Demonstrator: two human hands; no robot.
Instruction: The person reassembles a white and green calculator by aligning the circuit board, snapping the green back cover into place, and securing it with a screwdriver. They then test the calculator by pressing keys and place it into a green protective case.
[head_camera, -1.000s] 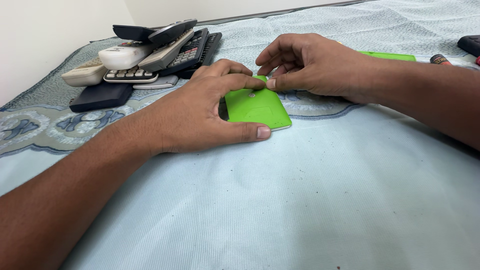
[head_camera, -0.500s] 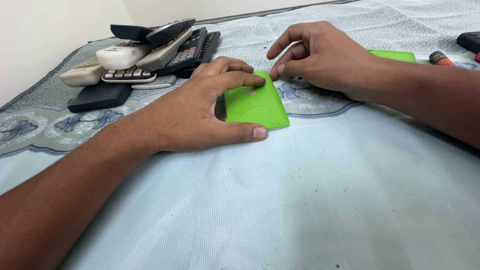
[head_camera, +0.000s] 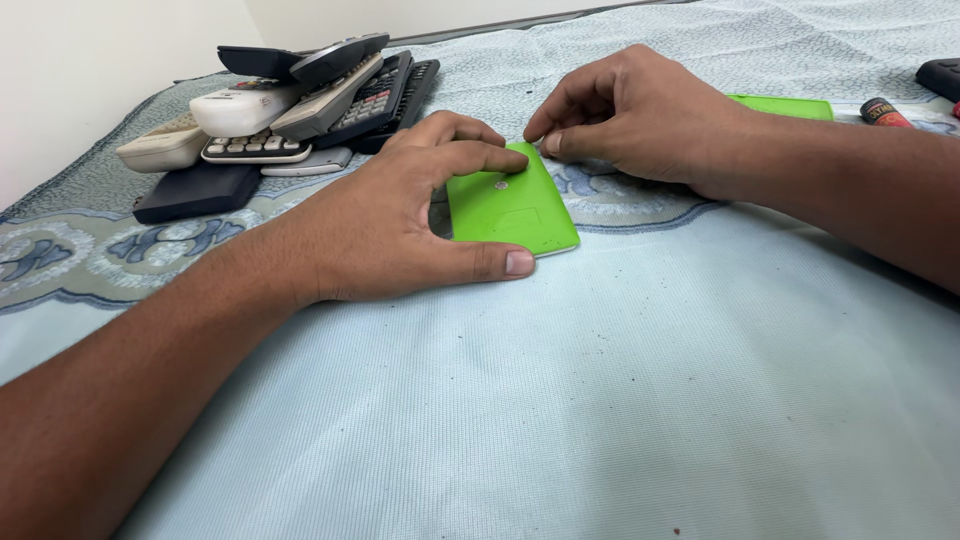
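I see left hand (head_camera: 385, 225) fingers grasping the green device (head_camera: 508, 205) flat on the bed (head_camera: 600, 400) | right hand (head_camera: 625, 110) fingers pinched at its far edge | remote pile (head_camera: 290, 105) beyond

- A pale blue woven bedspread (head_camera: 600, 400) covers the whole surface, with a band of darker blue floral patterning (head_camera: 90, 245) running along its far left part.
- A heap of remote controls and calculators (head_camera: 300, 95) sits at the far left, piled across one another.
- In that heap, a white remote (head_camera: 245, 108) lies on top of a grey calculator (head_camera: 255, 150); a cream remote (head_camera: 160, 148) lies at the left edge.
- A flat dark navy device (head_camera: 195, 190) lies nearest, just beside the heap.
- A second green flat piece (head_camera: 790, 105) lies at the far right.
- A small battery (head_camera: 885, 112), dark with a red band, lies near it.
- A black object (head_camera: 942, 75) is cut off by the right edge.
- A plain cream wall (head_camera: 100, 60) stands behind.
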